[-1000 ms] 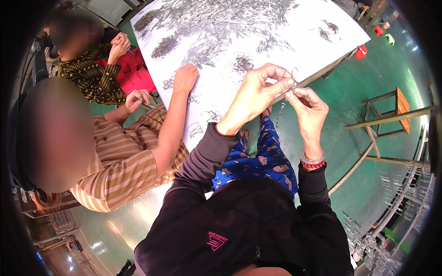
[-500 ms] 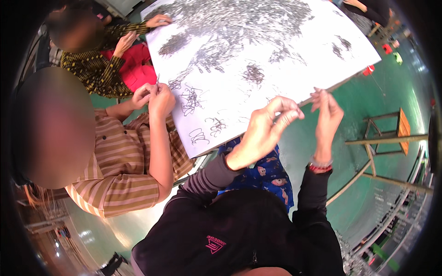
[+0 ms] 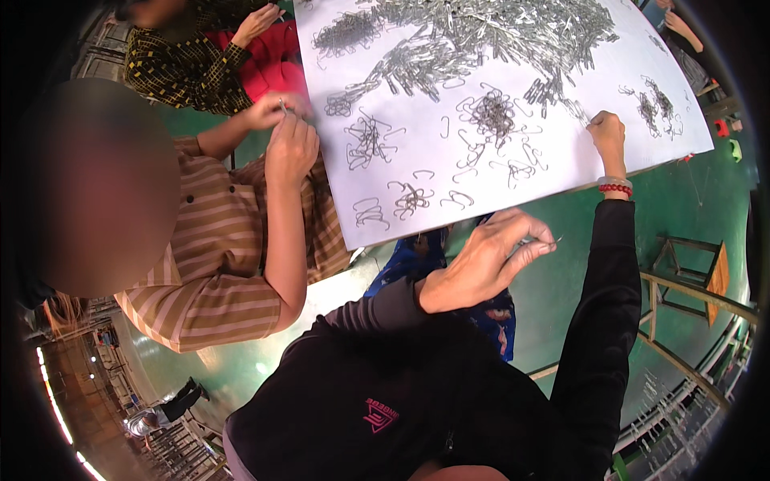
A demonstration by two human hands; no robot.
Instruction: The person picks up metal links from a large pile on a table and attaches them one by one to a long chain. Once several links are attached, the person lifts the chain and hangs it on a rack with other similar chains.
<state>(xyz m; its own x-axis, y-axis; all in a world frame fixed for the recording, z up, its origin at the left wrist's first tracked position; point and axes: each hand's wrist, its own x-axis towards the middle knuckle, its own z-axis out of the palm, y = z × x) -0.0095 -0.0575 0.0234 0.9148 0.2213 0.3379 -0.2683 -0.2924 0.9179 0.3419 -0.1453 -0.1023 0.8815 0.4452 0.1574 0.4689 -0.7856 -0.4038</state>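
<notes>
My left hand (image 3: 497, 260) is just off the table's near edge, its thumb and forefinger pinched on a small metal wire piece (image 3: 559, 239); only a thin curved tip shows. My right hand (image 3: 608, 138) reaches over the white table (image 3: 561, 152), fingers closed and touching the surface by a strand of narrow metal clips (image 3: 576, 111). What its fingertips hold is hidden. That strand runs down from a large heap of clips (image 3: 513, 32). Bent wire hooks (image 3: 495, 116) lie in a loose tangle left of my right hand. A smaller cluster of hooks (image 3: 654, 107) lies to its right.
At my left a person in a striped shirt (image 3: 224, 232) works with both hands at the table's edge. Another person in a yellow-and-black patterned top (image 3: 180, 68) sits beyond. More hooks (image 3: 411, 200) lie near the front corner. A wooden stool (image 3: 706, 276) stands at the right.
My right hand has moved away from my left, forward and right onto the table by the clips. My left hand has shifted slightly right and nearer to me. The view has tilted.
</notes>
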